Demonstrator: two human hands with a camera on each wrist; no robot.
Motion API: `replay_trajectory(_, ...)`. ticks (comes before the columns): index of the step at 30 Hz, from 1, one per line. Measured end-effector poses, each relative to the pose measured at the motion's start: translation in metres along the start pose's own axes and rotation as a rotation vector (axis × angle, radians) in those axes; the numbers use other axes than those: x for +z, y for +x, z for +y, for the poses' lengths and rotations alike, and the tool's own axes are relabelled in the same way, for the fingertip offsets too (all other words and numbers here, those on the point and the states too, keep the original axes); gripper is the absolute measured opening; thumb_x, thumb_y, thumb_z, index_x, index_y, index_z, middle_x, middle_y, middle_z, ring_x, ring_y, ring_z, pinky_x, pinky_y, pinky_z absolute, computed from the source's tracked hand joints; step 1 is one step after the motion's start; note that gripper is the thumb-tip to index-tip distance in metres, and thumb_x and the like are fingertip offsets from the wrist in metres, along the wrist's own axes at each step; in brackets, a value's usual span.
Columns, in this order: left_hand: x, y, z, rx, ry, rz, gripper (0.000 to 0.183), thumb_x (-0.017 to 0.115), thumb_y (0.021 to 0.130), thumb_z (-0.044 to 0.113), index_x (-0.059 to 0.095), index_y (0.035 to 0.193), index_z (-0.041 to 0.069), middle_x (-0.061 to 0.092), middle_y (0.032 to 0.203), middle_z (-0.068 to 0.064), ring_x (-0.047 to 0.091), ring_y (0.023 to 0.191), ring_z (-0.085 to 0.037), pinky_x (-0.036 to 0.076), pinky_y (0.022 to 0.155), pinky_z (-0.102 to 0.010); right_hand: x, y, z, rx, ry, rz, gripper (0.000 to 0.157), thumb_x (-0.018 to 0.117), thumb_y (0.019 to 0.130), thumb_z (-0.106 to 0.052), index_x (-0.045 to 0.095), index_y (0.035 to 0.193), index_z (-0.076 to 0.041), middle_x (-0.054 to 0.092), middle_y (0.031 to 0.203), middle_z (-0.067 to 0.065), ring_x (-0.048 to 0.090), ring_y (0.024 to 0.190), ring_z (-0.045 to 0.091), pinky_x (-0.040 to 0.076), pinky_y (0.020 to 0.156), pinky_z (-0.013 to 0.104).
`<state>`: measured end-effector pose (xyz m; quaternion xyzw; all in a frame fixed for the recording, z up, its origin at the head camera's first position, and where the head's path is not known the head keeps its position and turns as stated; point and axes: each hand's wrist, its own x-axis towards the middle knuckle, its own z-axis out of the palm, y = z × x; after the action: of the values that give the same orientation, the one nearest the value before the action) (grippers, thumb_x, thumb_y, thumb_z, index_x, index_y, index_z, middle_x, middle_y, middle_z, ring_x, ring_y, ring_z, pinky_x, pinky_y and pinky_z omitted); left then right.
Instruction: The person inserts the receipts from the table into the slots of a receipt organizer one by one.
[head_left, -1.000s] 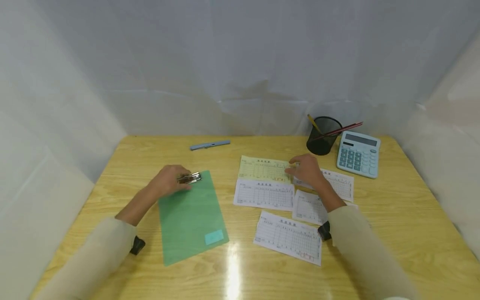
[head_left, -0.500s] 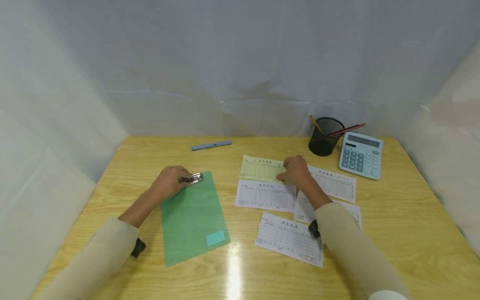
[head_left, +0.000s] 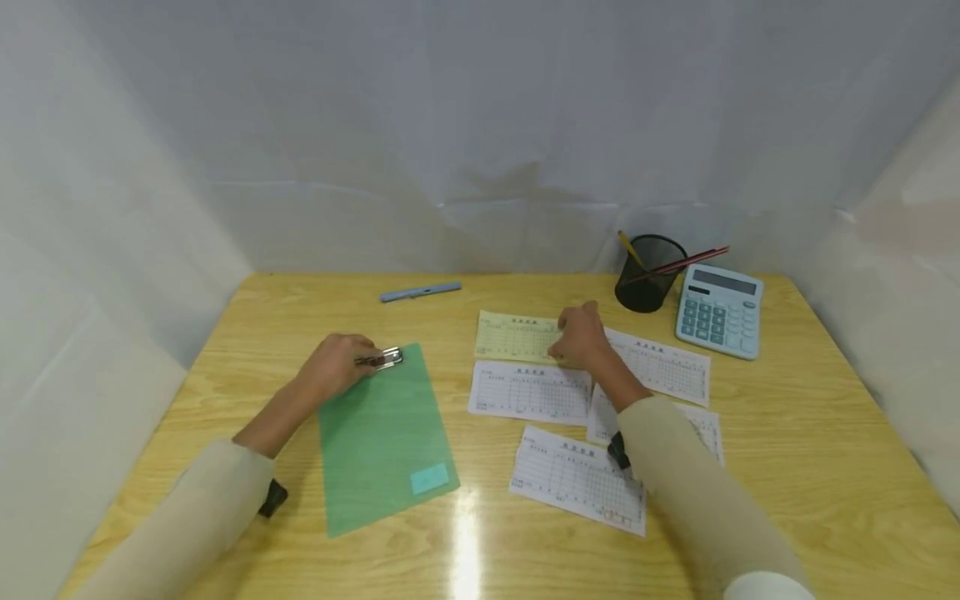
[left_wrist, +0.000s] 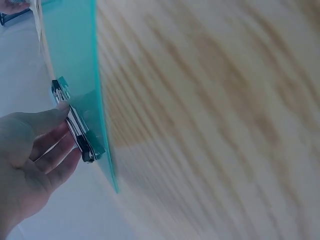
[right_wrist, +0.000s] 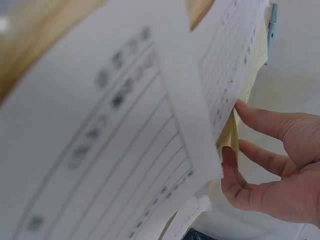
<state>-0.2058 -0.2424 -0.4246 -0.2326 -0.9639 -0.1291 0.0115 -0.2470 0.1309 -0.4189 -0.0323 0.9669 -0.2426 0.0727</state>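
Observation:
My left hand (head_left: 337, 367) pinches the metal clip (head_left: 390, 358) at the top of a green translucent clipboard (head_left: 382, 433). In the left wrist view, the thumb (left_wrist: 50, 119) lies on the clip and the other fingers reach beneath it. A yellow printed slip (head_left: 513, 336) lies right of the clipboard, above a white printed slip (head_left: 528, 392). My right hand (head_left: 585, 340) pinches the yellow slip's right end; in the right wrist view that edge stands bent up between thumb (right_wrist: 265, 119) and fingers. The hand covers part of the slip.
More white slips (head_left: 577, 479) lie at the front and right, partly under my right forearm. A black mesh pen cup (head_left: 648, 279) with pencils and a light-blue calculator (head_left: 720, 310) stand at back right. A blue pen (head_left: 420, 291) lies at the back; a blue sticker (head_left: 429, 479) marks the clipboard.
My right hand has moved left onto the yellow slip's right end, and its fingers have come together there. My left thumb and fingers have drawn in on the clip.

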Motion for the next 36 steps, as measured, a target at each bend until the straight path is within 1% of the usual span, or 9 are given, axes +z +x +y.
replay_trajectory(4, 0.0, 0.002, 0.001, 0.024, -0.001, 0.012, 0.017, 0.072, 0.082, 0.01, 0.074, 0.097, 0.004, 0.071, 0.099, -0.015, 0.067, 0.092, -0.031, 0.058, 0.078, -0.043, -0.001, 0.002, -0.001, 0.028, 0.023, 0.002, 0.05, 0.083, 0.071, -0.011, 0.062, 0.112, 0.007, 0.05, 0.124, 0.028, 0.05, 0.113, 0.037, 0.052, 0.091, 0.043)
replay_trajectory(6, 0.001, 0.003, 0.001, 0.037, -0.001, 0.026, 0.016, 0.072, 0.081, 0.01, 0.074, 0.096, 0.004, 0.071, 0.098, -0.015, 0.067, 0.09, -0.031, 0.058, 0.076, -0.042, -0.002, 0.001, -0.001, 0.033, 0.018, -0.004, 0.043, 0.082, 0.071, -0.012, 0.064, 0.107, 0.005, 0.058, 0.116, 0.023, 0.053, 0.108, 0.035, 0.053, 0.088, 0.042)
replay_trajectory(8, 0.001, 0.003, 0.002, 0.045, 0.0, 0.039, 0.016, 0.073, 0.081, 0.009, 0.074, 0.096, 0.003, 0.071, 0.096, -0.015, 0.068, 0.089, -0.03, 0.058, 0.075, -0.042, -0.003, 0.001, 0.0, 0.033, 0.02, -0.021, 0.029, 0.079, 0.074, -0.011, 0.065, 0.094, 0.004, 0.064, 0.094, 0.017, 0.055, 0.091, 0.03, 0.053, 0.078, 0.036)
replay_trajectory(10, 0.001, 0.003, 0.002, 0.054, -0.005, 0.045, 0.016, 0.073, 0.08, 0.008, 0.074, 0.095, 0.002, 0.07, 0.095, -0.016, 0.068, 0.087, -0.031, 0.058, 0.073, -0.041, -0.004, 0.0, 0.001, 0.027, 0.02, -0.022, 0.021, 0.075, 0.077, -0.009, 0.067, 0.092, 0.004, 0.066, 0.091, 0.016, 0.058, 0.087, 0.029, 0.053, 0.075, 0.036)
replay_trajectory(13, 0.0, 0.002, 0.003, 0.057, -0.014, 0.041, 0.015, 0.072, 0.081, 0.007, 0.074, 0.094, 0.002, 0.07, 0.094, -0.016, 0.067, 0.085, -0.031, 0.058, 0.072, -0.04, -0.006, -0.001, 0.005, 0.028, 0.064, -0.036, 0.019, 0.066, 0.083, -0.006, 0.068, 0.098, 0.004, 0.067, 0.1, 0.019, 0.059, 0.093, 0.032, 0.054, 0.08, 0.038)
replay_trajectory(15, -0.001, 0.002, 0.004, 0.056, -0.021, 0.032, 0.014, 0.072, 0.081, 0.006, 0.074, 0.094, 0.001, 0.07, 0.093, -0.016, 0.067, 0.085, -0.031, 0.058, 0.071, -0.04, -0.008, -0.001, 0.007, 0.03, 0.111, -0.036, 0.028, 0.062, 0.086, -0.007, 0.066, 0.113, 0.002, 0.062, 0.121, 0.02, 0.057, 0.108, 0.036, 0.054, 0.088, 0.044)
replay_trajectory(26, 0.001, -0.001, 0.003, 0.056, -0.005, 0.044, 0.016, 0.072, 0.08, 0.006, 0.073, 0.095, 0.0, 0.07, 0.094, -0.017, 0.067, 0.085, -0.031, 0.059, 0.073, -0.04, -0.024, -0.007, 0.002, -0.032, 0.393, 0.05, 0.031, 0.059, 0.094, -0.019, 0.063, 0.122, -0.006, 0.053, 0.136, 0.018, 0.049, 0.122, 0.035, 0.047, 0.097, 0.051)
replay_trajectory(29, 0.001, -0.001, 0.004, 0.056, 0.003, 0.048, 0.017, 0.072, 0.08, 0.005, 0.073, 0.095, 0.0, 0.07, 0.095, -0.018, 0.068, 0.086, -0.032, 0.059, 0.074, -0.041, -0.026, -0.009, -0.005, -0.079, 0.471, 0.084, 0.03, 0.061, 0.093, -0.02, 0.065, 0.119, -0.007, 0.056, 0.133, 0.016, 0.052, 0.117, 0.032, 0.048, 0.096, 0.048)
replay_trajectory(36, 0.0, -0.001, 0.003, 0.062, 0.011, 0.039, 0.016, 0.072, 0.08, 0.006, 0.074, 0.095, 0.001, 0.07, 0.094, -0.016, 0.068, 0.085, -0.031, 0.059, 0.072, -0.04, -0.021, -0.017, -0.028, -0.175, 0.569, 0.077, 0.026, 0.067, 0.089, -0.016, 0.068, 0.113, -0.006, 0.064, 0.104, 0.011, 0.051, 0.081, 0.018, 0.046, 0.068, 0.028)
